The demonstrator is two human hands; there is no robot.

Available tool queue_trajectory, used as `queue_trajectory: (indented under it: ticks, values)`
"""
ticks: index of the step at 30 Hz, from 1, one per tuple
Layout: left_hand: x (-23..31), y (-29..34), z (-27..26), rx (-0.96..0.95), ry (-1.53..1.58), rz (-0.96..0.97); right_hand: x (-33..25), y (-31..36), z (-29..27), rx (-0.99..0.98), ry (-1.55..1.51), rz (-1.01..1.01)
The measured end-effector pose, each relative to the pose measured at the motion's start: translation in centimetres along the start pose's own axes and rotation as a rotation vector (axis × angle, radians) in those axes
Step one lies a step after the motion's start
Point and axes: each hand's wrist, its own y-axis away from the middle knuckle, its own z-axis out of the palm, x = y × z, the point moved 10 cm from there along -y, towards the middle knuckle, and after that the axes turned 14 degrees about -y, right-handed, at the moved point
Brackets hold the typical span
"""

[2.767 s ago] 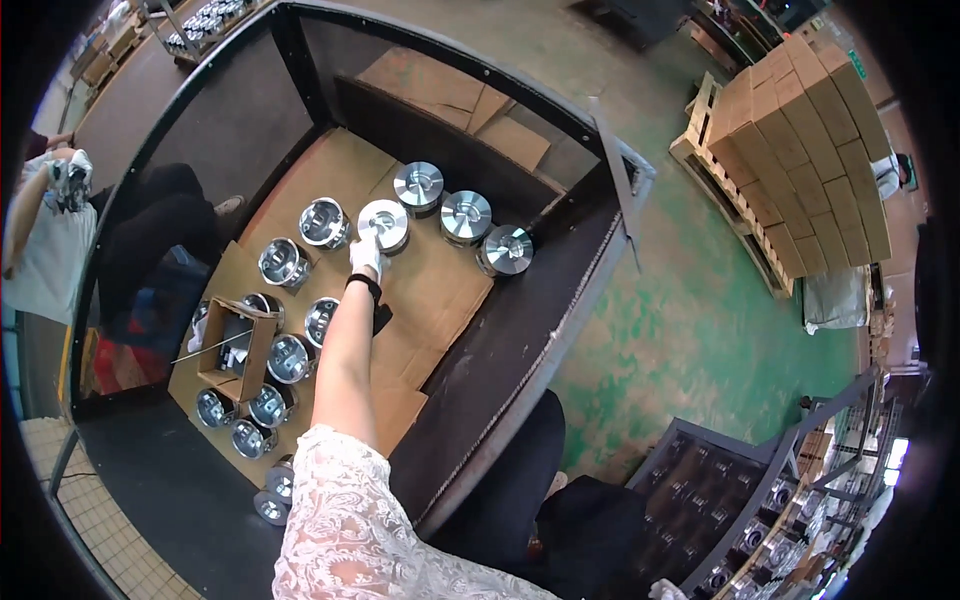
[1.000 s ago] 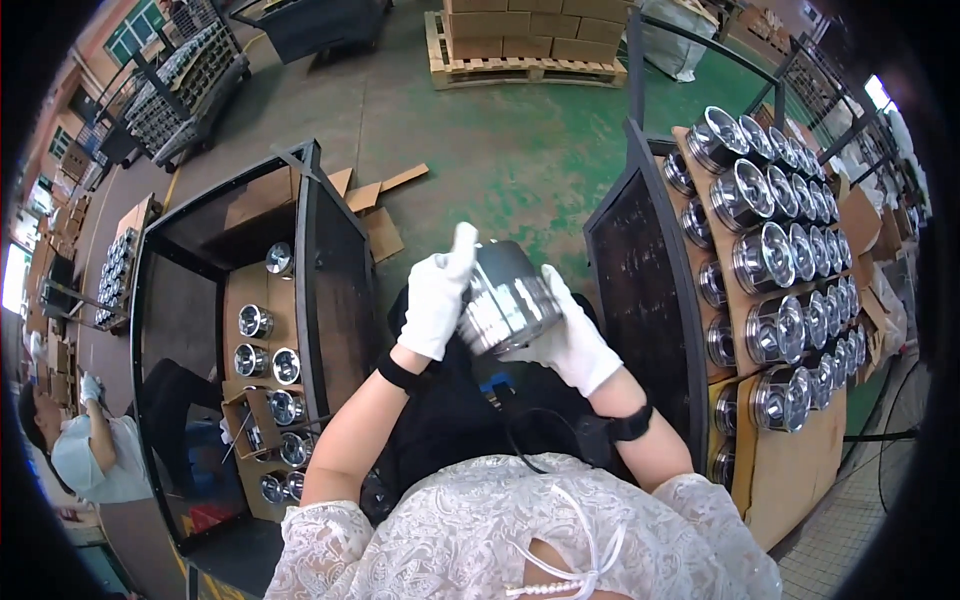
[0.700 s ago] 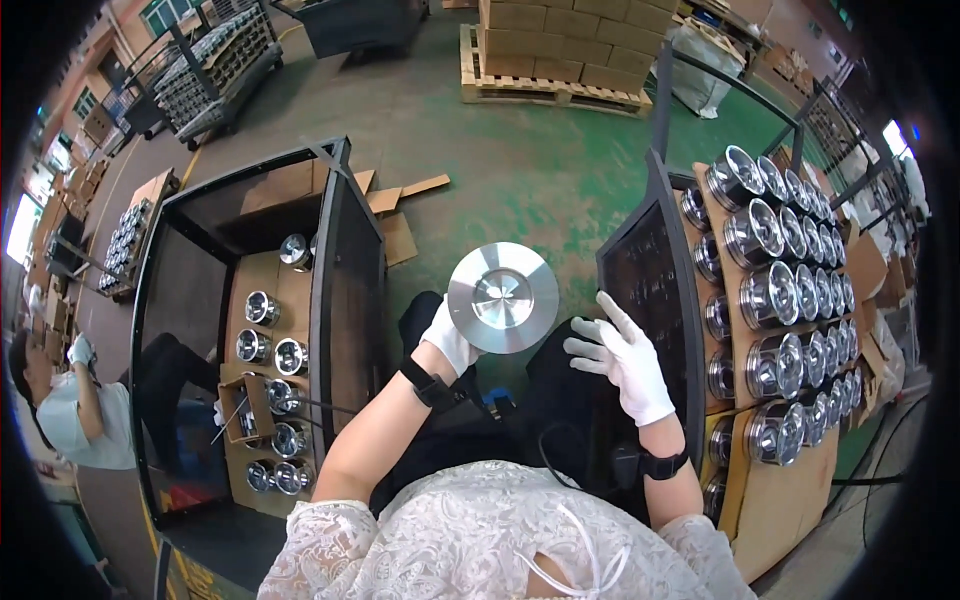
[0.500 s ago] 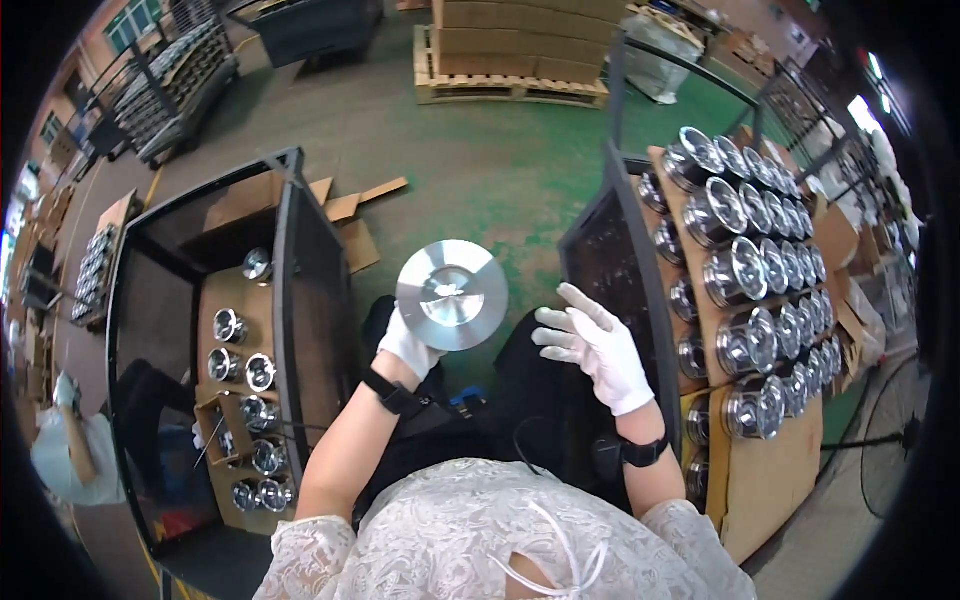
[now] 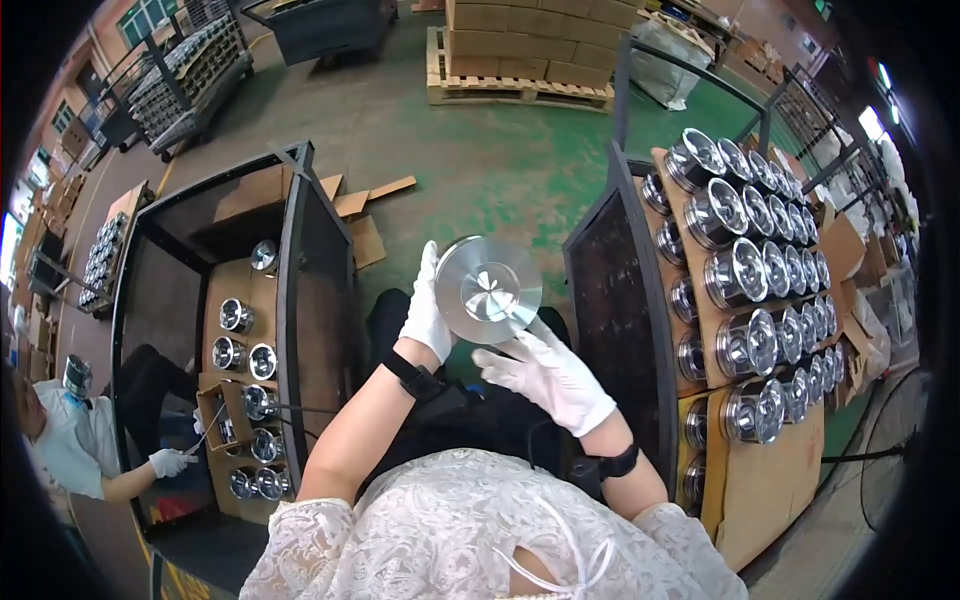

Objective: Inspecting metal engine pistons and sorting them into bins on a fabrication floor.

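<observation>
Left hand [image 5: 425, 318]: gloved, clamped on the left side of the piston [image 5: 490, 290], thumb up along its rim.
Right hand [image 5: 548, 375]: gloved, fingers loosely apart under the piston's lower right edge; whether a fingertip touches, I cannot tell.
Piston: held up between the dark bin [image 5: 325, 275] on the left and the piston rows [image 5: 738, 275] on the right, flat round face upward.
Step in hand: apparently handling the piston and looking over that face.
Next move: calls for steady support from both hands before any turning, as the smooth metal looks heavy.
</observation>
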Motion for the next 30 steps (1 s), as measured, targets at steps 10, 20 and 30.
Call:
queue_trajectory:
  ticks: [10,20,30]
  values:
    - [5.6,3.3,4.7,-0.052,-0.524,0.458,0.9,-3.5,-2.3,-0.195,-0.426,-0.078]
    - [4.5,5.5,5.3,-0.172,-0.666,0.438,-5.7,-3.0,-5.6,-0.048,-0.017,-0.467]
    - [0.0,3.8,6.3,-0.387,-0.173,0.164,-9.0,2.1,2.2,0.265,1.416,-1.125]
